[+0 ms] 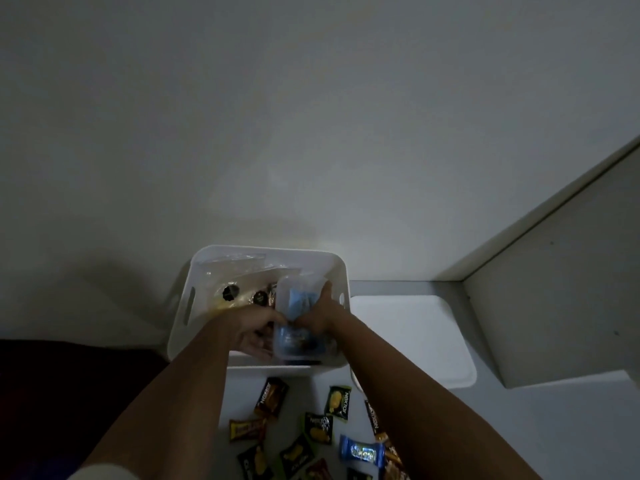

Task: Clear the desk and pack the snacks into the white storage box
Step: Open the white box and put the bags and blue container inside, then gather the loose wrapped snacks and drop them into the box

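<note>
Both my hands grip a clear tub (pixel 304 323) inside the white storage box (pixel 207 261), left hand (pixel 254 329), right hand (pixel 320 311). Snack packets (pixel 272 398) litter the bench (pixel 554 427) at six o'clock; a white lid (pixel 412 337) lies at three.

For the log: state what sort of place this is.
Probably a home desk corner: a white desk against a plain wall, a white storage box, and loose snack packets.
</note>
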`<action>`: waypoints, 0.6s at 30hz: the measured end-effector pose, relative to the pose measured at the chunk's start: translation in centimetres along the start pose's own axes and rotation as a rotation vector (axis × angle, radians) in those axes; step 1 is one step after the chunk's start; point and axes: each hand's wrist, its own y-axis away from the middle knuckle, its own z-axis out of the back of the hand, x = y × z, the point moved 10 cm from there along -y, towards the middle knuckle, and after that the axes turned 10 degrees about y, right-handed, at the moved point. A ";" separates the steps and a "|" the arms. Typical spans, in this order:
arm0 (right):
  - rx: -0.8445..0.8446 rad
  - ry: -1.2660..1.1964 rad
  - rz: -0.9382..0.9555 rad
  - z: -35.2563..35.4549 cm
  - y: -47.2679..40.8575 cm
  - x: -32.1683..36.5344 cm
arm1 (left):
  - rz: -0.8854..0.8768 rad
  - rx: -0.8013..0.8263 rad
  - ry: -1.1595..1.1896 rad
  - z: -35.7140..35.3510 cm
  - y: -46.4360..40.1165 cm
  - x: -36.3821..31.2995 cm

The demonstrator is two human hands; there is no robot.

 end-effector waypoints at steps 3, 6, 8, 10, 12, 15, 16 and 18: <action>-0.009 -0.099 -0.024 -1.4 0.2 -0.4 | 0.009 -0.052 -0.070 -0.5 -0.4 1.0; -0.146 -0.064 -0.097 -1.8 0.4 -0.8 | -0.064 -0.149 -0.115 -0.5 -0.7 0.9; -0.236 0.065 -0.072 -1.1 0.7 -0.5 | -0.151 -0.230 -0.211 -0.2 0.4 0.0; -0.259 0.258 -0.011 -0.2 1.7 0.3 | -0.275 -0.329 -0.335 0.2 2.6 -1.7; -0.329 0.226 0.017 1.6 3.6 0.2 | -0.429 -0.485 -0.429 0.7 5.0 -3.9; -0.688 0.092 0.196 5.6 8.7 -1.0 | -0.690 -0.760 -0.435 0.5 10.4 -5.7; -0.802 0.021 0.252 6.4 10.3 -2.4 | -0.786 -0.761 -0.380 -0.3 12.0 -5.4; -0.888 -0.144 0.288 6.0 12.4 -6.8 | -0.974 -0.697 -0.306 -3.2 15.5 -3.4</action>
